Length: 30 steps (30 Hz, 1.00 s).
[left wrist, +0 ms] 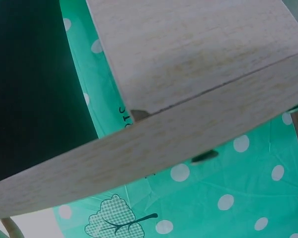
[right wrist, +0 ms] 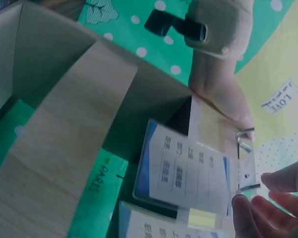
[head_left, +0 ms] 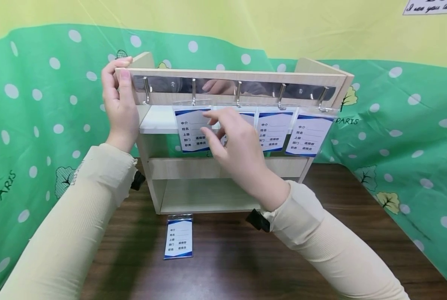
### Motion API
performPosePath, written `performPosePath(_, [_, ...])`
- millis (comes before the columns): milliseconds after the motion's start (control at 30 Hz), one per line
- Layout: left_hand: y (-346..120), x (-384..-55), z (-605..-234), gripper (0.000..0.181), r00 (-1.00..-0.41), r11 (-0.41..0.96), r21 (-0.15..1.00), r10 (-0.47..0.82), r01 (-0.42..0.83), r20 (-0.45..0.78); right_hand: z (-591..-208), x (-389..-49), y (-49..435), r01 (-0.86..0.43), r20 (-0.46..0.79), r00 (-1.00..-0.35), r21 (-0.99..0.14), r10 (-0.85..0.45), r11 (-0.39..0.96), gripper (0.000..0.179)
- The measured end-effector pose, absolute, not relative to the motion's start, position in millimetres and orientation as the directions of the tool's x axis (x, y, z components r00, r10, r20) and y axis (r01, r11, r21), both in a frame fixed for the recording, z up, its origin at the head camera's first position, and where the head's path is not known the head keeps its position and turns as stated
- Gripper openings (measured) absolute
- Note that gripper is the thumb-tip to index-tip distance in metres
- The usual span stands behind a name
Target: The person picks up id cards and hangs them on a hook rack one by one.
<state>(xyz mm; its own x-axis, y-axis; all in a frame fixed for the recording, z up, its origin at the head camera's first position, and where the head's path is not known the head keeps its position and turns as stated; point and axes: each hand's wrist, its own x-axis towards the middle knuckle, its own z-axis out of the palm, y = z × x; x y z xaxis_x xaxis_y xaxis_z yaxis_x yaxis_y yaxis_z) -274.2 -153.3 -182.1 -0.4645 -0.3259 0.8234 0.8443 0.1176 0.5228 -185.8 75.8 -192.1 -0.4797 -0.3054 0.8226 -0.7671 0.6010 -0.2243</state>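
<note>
My left hand (head_left: 120,104) grips the top left corner of a light wooden shelf unit (head_left: 230,168), thumb on the front board. In the head view, my right hand (head_left: 242,146) is in front of the hanging badges, fingers bent and parted, holding nothing. In the right wrist view, its fingertips (right wrist: 241,206) are near a metal hook (right wrist: 248,188) and the top of a badge (right wrist: 188,168). Four hooks carry name badges: the second-hook badge (head_left: 191,135), one partly behind my hand, and two to the right, including the rightmost badge (head_left: 308,135). The leftmost hook (head_left: 146,89) is bare.
Another name badge (head_left: 178,237) lies flat on the dark wooden table (head_left: 216,275), in front of the unit. A white inner shelf (head_left: 159,118) sits behind the badges. Green and yellow dotted cloth (head_left: 43,108) hangs behind and at both sides.
</note>
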Motion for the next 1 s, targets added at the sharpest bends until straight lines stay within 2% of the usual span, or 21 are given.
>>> performPosePath(67, [-154, -275, -182, 0.023, -0.446, 0.13, 0.504, -0.319, 0.854, 0.836, -197, -183, 76, -0.766, 0.814, -0.498, -0.251, -0.298, 0.592, 0.026])
performPosePath(300, [-155, -277, -183, 0.023, -0.438, 0.129, 0.495, -0.317, 0.859, 0.842, -208, -176, 78, -0.727, 0.759, -0.602, -0.39, -0.25, 0.566, 0.026])
performPosePath(533, [-155, -277, -182, 0.022, -0.432, 0.135, 0.49, -0.313, 0.861, 0.846, -216, -172, 79, -0.716, 0.756, -0.625, -0.455, -0.196, 0.529, 0.023])
performPosePath(800, [-155, -275, -183, 0.022, -0.447, 0.129, 0.506, -0.32, 0.853, 0.835, -225, -165, 79, -0.678, 0.698, -0.694, -0.55, -0.176, 0.488, 0.023])
performPosePath(1000, [-155, -275, -184, 0.022, -0.433, 0.138, 0.49, -0.307, 0.861, 0.848, -233, -160, 78, -0.673, 0.685, -0.707, -0.578, -0.174, 0.462, 0.019])
